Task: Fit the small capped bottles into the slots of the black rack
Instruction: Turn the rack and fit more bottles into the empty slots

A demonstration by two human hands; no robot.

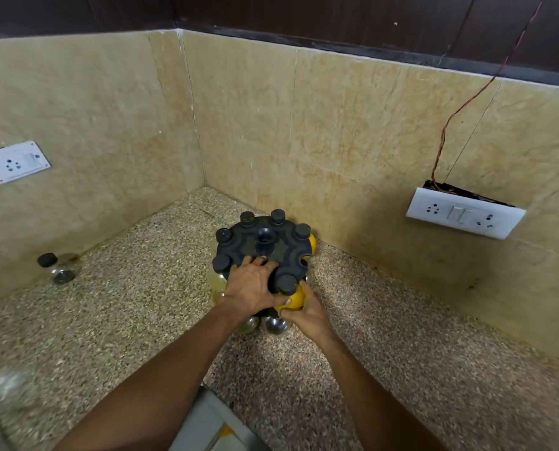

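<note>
rack (273, 247) in corner, bottle (58, 263) far left

Your single head-worn camera looks forward and down, close over your forearms, facing the corner where the speckled stone counter (401, 336) meets the beige marble walls (353, 125).

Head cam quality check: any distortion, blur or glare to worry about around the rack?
Head view: wide-angle bowing bends the wall edges and the switch plate; lower-left corner smeared; black rack and both hands, left hand, right hand, sharp; small highlights on the loose bottle; soft shadow on the counter right of the rack.
</note>
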